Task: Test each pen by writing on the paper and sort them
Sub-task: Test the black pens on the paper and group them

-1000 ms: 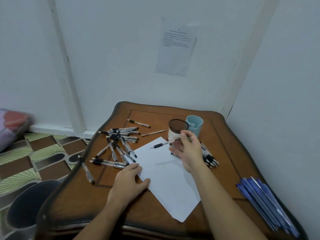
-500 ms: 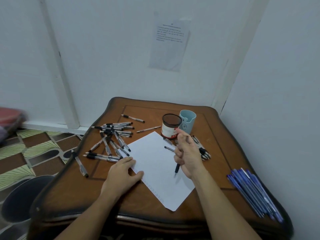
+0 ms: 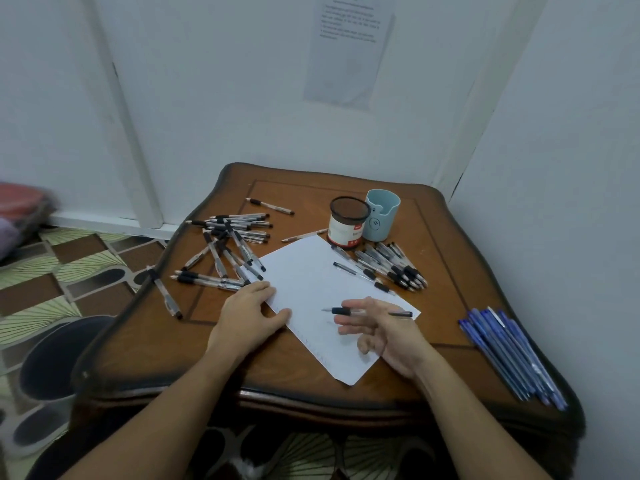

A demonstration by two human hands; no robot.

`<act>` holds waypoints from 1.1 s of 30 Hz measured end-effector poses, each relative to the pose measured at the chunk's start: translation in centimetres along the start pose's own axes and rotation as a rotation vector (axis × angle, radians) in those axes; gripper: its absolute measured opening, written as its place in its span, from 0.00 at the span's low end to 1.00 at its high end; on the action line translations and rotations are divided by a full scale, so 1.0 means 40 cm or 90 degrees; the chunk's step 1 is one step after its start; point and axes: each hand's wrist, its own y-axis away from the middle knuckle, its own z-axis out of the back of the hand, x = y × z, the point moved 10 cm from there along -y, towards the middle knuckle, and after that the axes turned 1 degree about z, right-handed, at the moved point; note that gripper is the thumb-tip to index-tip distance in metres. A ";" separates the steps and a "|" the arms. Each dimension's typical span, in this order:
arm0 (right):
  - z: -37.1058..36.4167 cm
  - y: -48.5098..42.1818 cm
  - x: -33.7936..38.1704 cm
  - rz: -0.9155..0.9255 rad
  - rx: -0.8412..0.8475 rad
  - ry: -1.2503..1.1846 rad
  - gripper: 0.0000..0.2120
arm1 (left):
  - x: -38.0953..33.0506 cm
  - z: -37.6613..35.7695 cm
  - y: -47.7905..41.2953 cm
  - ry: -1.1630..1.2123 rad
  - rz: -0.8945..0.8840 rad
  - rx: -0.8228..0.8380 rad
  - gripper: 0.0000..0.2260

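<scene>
A white sheet of paper (image 3: pixel 311 282) lies slanted on the wooden table (image 3: pixel 446 244). My left hand (image 3: pixel 251 311) rests flat on the sheet's left edge, fingers spread. My right hand (image 3: pixel 384 327) hovers over the sheet's right side, palm turned up, with a black-grip pen (image 3: pixel 346 310) lying level across its fingers, tip pointing left. A loose heap of black-grip pens (image 3: pixel 228 247) lies left of the paper. A second group of the same pens (image 3: pixel 391 266) lies fanned at the sheet's upper right.
A brown-rimmed white pen pot (image 3: pixel 347 221) and a light blue cup (image 3: pixel 381 214) stand behind the paper. A bundle of blue pens (image 3: pixel 512 355) lies at the table's right edge by the wall. One pen (image 3: pixel 164 296) lies near the left edge; a dark bin (image 3: pixel 52 358) stands below.
My right hand has turned from an upright writing grip to palm up, so the pen now lies level across the fingers. The view has tilted downward. My left hand stays on the paper.
</scene>
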 end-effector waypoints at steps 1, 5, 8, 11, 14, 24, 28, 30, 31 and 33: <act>-0.006 -0.001 0.001 0.020 0.002 0.012 0.20 | 0.001 -0.001 0.001 0.000 0.000 0.000 0.28; -0.022 -0.011 -0.014 0.054 -0.018 0.139 0.19 | 0.004 -0.006 -0.001 -0.011 -0.002 0.003 0.28; -0.061 -0.012 -0.026 0.078 0.046 0.175 0.14 | 0.006 -0.007 -0.004 -0.016 -0.004 0.001 0.28; -0.055 -0.017 -0.030 0.113 0.021 0.210 0.14 | 0.004 -0.008 -0.005 -0.019 -0.010 -0.001 0.27; -0.047 -0.020 -0.032 0.137 -0.005 0.262 0.15 | 0.002 -0.005 -0.003 -0.011 -0.015 -0.009 0.25; -0.031 -0.017 -0.051 0.173 -0.071 0.337 0.17 | 0.001 -0.002 0.001 0.015 -0.015 -0.016 0.22; -0.032 -0.018 -0.051 0.182 -0.063 0.350 0.16 | 0.002 -0.002 0.001 0.015 -0.015 -0.015 0.22; -0.035 -0.017 -0.051 0.184 -0.059 0.353 0.17 | 0.003 -0.003 0.000 0.015 -0.015 -0.015 0.22; -0.036 -0.017 -0.051 0.184 -0.058 0.352 0.17 | 0.004 -0.003 -0.001 0.015 -0.015 -0.013 0.23; -0.037 -0.017 -0.050 0.187 -0.057 0.350 0.17 | 0.005 -0.005 -0.002 0.014 -0.015 -0.012 0.23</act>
